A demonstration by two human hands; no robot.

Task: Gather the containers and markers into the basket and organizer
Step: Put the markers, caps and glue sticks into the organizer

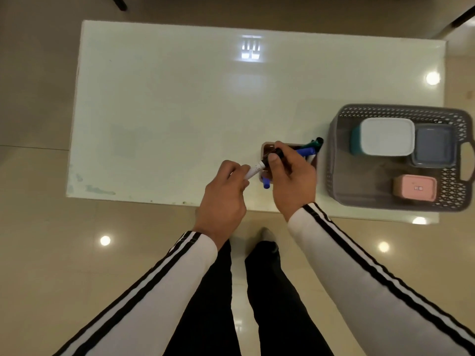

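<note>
A white marker with a black cap (pixel 259 167) is held at both ends: my left hand (pixel 226 196) grips the white barrel, my right hand (pixel 290 176) pinches the capped end. Under my right hand stands a brown organizer (pixel 267 147) holding blue (pixel 305 151) and green (pixel 314 143) markers; another blue marker tip (pixel 266 183) pokes out below. The grey basket (pixel 341 160) to the right holds a white-lidded teal container (pixel 385 136), a grey container (pixel 434 145) and a pink container (pixel 416 188).
The white glossy table (pixel 167 111) spreads to the left and far side; its near edge runs just below my hands. The basket sits at the table's right front corner. Beige tiled floor surrounds it, and my legs stand below.
</note>
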